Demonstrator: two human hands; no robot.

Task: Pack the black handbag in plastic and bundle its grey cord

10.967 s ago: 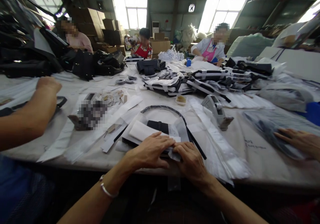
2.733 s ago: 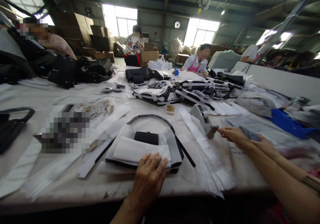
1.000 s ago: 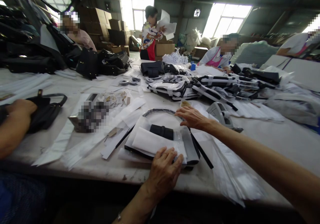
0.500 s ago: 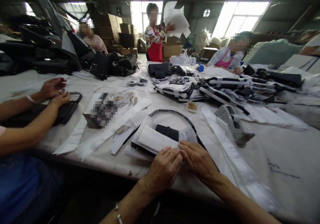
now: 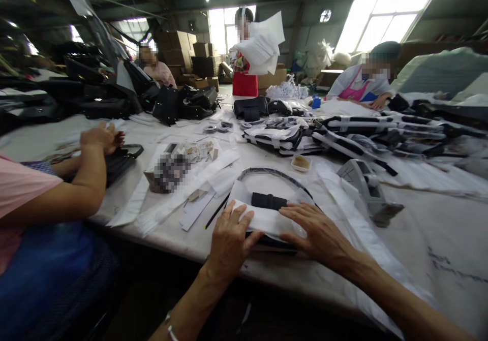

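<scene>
In front of me a black handbag (image 5: 269, 201) lies on the covered table, its wrapped handle (image 5: 280, 171) arching away from me. White wrapping paper (image 5: 267, 222) is folded over the near part of the bag. My left hand (image 5: 233, 231) rests on the paper's left end with fingers spread. At the right end, my right hand (image 5: 310, 229) lies on the paper, thumb and fingers apart. A strip of the bag's black body shows below the paper, between my hands; the rest is covered.
A grey tape dispenser (image 5: 368, 191) stands to the right, near a small white dish (image 5: 301, 163). Wrapped bags (image 5: 274, 136) are piled beyond. White strips (image 5: 190, 191) lie to the left. A co-worker's arm (image 5: 87, 178) works at far left; other people stand across the table.
My hands were close together at the paper's near right edge; now they are apart, one at each end, with fingers spread. The paper lies flatter. The co-worker's arms at left have shifted.
</scene>
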